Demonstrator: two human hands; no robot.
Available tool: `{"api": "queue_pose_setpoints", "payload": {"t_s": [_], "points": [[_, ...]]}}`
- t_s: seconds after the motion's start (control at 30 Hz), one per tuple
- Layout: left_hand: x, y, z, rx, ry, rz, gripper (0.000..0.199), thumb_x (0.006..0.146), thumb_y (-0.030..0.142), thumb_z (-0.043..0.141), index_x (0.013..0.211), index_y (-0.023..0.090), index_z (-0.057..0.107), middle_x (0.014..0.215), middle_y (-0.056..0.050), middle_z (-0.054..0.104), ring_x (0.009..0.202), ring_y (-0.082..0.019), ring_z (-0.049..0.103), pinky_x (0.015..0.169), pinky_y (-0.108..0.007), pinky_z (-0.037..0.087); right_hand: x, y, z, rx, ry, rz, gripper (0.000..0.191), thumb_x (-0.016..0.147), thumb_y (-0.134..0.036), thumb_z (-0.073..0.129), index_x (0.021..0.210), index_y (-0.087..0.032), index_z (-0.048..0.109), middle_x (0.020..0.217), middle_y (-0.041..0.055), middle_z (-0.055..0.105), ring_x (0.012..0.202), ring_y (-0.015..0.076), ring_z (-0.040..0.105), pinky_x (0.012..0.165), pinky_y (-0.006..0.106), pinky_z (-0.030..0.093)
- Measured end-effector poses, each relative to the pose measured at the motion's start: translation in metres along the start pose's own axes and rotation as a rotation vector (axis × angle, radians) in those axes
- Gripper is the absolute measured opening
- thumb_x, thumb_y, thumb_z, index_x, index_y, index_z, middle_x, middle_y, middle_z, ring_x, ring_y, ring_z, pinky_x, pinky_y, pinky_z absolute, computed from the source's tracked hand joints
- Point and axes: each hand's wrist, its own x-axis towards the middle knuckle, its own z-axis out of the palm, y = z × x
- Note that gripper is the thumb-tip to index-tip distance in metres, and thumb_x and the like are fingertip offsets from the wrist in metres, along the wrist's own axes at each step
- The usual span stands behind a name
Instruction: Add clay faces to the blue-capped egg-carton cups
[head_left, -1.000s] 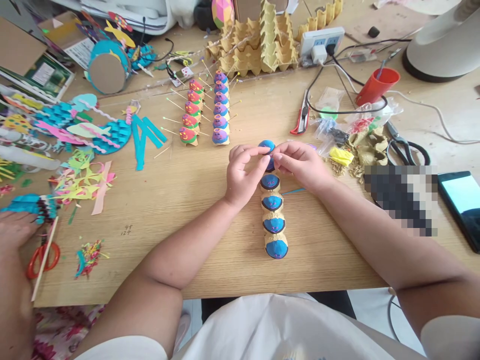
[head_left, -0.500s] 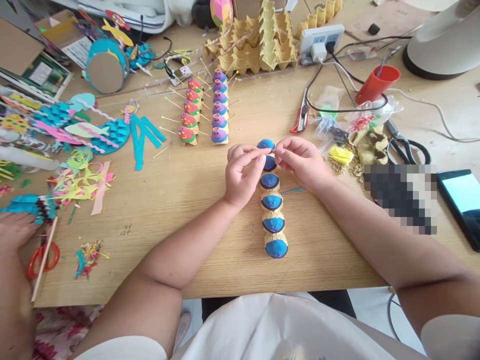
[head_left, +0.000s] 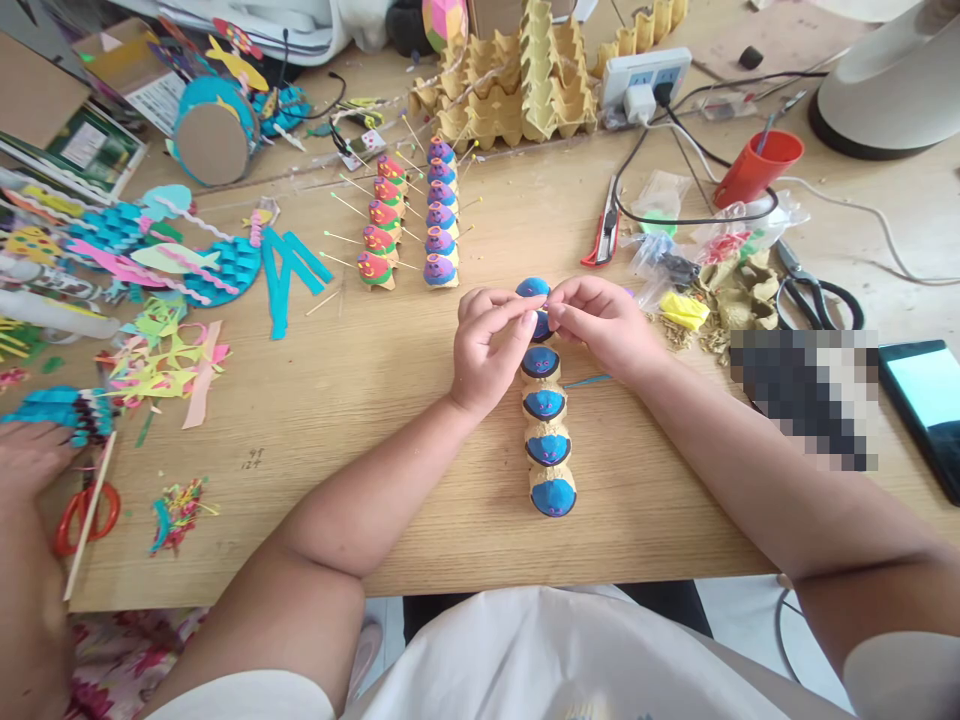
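Note:
My left hand (head_left: 491, 335) and my right hand (head_left: 600, 320) meet fingertip to fingertip above the far end of a row of blue egg-carton cups (head_left: 545, 403). Both pinch at one spot, where a tiny purple bit of clay shows between the fingertips; the fingers mostly cover it. The cups have blue tops, dark rims and small pink-purple faces, and my fingers partly hide the two farthest. Beside the row, a thin blue stick (head_left: 589, 381) lies near my right wrist.
Finished-looking red cups (head_left: 385, 215) and purple cups (head_left: 441, 213) with pins stand beyond. Rightward are a utility knife (head_left: 602, 225), a red cup (head_left: 759, 168), black scissors (head_left: 817, 295) and a phone (head_left: 922, 400). Another person's hand (head_left: 30, 460) rests at left by orange-handled scissors (head_left: 88, 515).
My fingertips have drawn slightly closer together, and the purple bit between them shows less. The row of blue cups stays in place.

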Motion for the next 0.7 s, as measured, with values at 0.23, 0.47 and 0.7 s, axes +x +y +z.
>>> {"api": "queue_pose_setpoints", "payload": {"t_s": [0.23,0.47,0.7], "points": [[0.0010,0.0006,0.0011,0.037,-0.002,0.013,0.034,0.106,0.054,0.060,0.110,0.031,0.085,0.103,-0.004,0.076,0.107,-0.021,0.068,0.107,-0.039,0.052,0.0011,0.0024,-0.0019,-0.003,-0.044,-0.021,0.048,0.073,-0.060,0.094,0.083,-0.020,0.070,0.070,-0.0021,0.065,0.062,0.0094,0.054,0.061,0.025,0.048],[0.0014,-0.0017,0.0019,0.088,0.003,0.066,0.022,0.105,0.043,0.065,0.106,0.028,0.081,0.102,-0.002,0.078,0.105,-0.020,0.069,0.104,-0.038,0.051,0.0013,0.0030,-0.0032,-0.005,-0.070,-0.004,0.049,0.075,-0.060,0.093,0.083,-0.019,0.068,0.070,-0.0019,0.065,0.062,0.0093,0.054,0.062,0.024,0.048],[0.0013,-0.0038,0.0035,0.125,0.023,0.100,0.011,0.101,0.031,0.071,0.105,0.027,0.080,0.101,-0.002,0.079,0.104,-0.020,0.070,0.103,-0.037,0.053,0.0011,0.0054,-0.0035,0.019,-0.084,0.019,0.048,0.073,-0.057,0.095,0.085,-0.018,0.069,0.072,-0.0014,0.067,0.064,0.0092,0.056,0.060,0.023,0.046]]}}
